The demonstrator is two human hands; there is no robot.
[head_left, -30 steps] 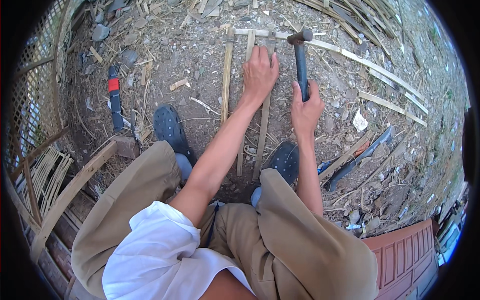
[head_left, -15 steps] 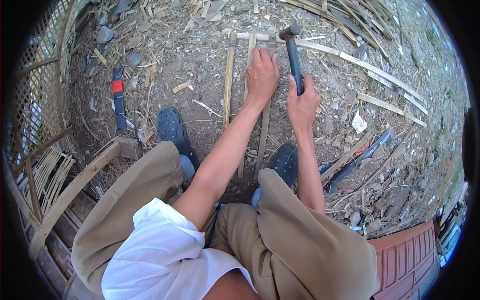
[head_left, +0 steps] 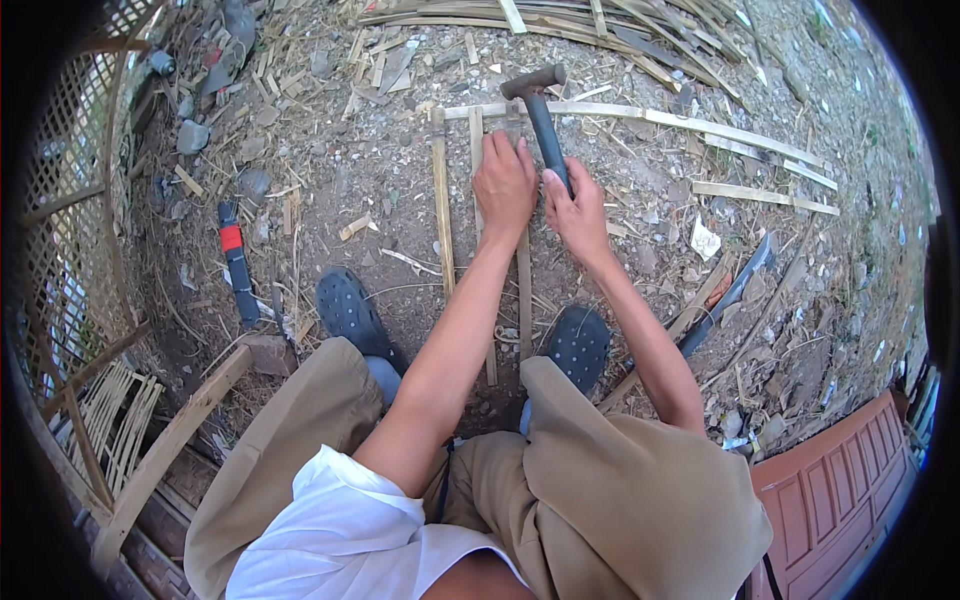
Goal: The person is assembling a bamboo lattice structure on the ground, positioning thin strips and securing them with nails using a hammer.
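My right hand [head_left: 577, 212] is closed round the dark handle of a hammer [head_left: 547, 135]. The rusty hammer head is raised close to a long cross slat [head_left: 590, 108]. Just left of it, my left hand [head_left: 505, 190] has its fingers curled over a wooden slat [head_left: 525, 290], near where that slat meets the cross slat. Whether anything small is pinched there is hidden. Two more upright slats lie alongside: a thicker strip [head_left: 442, 200] at the left, and a thin strip [head_left: 476, 128] running partly under my left hand.
Loose slats [head_left: 765, 197] lie to the right, near a long blade [head_left: 730, 295]. A dark sheath with red tape [head_left: 235, 260] is on the left ground. Bamboo strips [head_left: 560, 25] are heaped at the far side. A lattice panel [head_left: 75, 190] and reddish panelled board [head_left: 835, 490] flank me.
The hammer has tilted and swung left, its head now nearer the slats by my left hand. My left hand stays on the slat. The whole view has shifted slightly.
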